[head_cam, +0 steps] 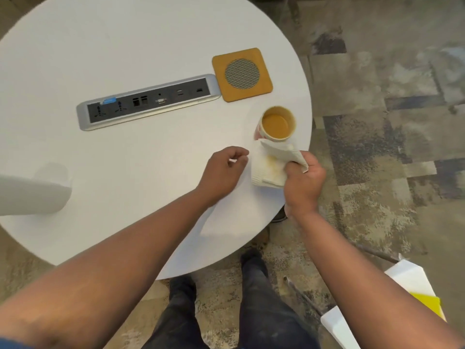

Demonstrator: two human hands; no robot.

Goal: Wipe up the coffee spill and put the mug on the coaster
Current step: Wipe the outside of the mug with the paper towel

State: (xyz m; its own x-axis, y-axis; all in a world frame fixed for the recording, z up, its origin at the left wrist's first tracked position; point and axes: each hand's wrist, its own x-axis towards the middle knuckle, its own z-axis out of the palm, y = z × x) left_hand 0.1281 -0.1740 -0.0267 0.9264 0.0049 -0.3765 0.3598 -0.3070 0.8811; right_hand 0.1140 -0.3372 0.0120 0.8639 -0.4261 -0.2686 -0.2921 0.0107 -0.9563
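Right hand [303, 183]: fingers curled tight round a bunched white paper towel [270, 167], pressing it to the table [125, 46] near the right edge; the towel bears a yellow-brown stain, and its upper fold touches the near side of the mug [276, 124]. Left hand [222, 170]: just left of the towel, fingers loosely curled, thumb near the forefinger, holding nothing; whether it rests on the tabletop cannot be told. Mug: upright on the table, holding light brown coffee, standing just near and right of the coaster [242, 74], not on it. Coaster: square, tan, with a round grey mesh centre, lying flat beside the right end of the power socket panel [148, 102] set into the tabletop.
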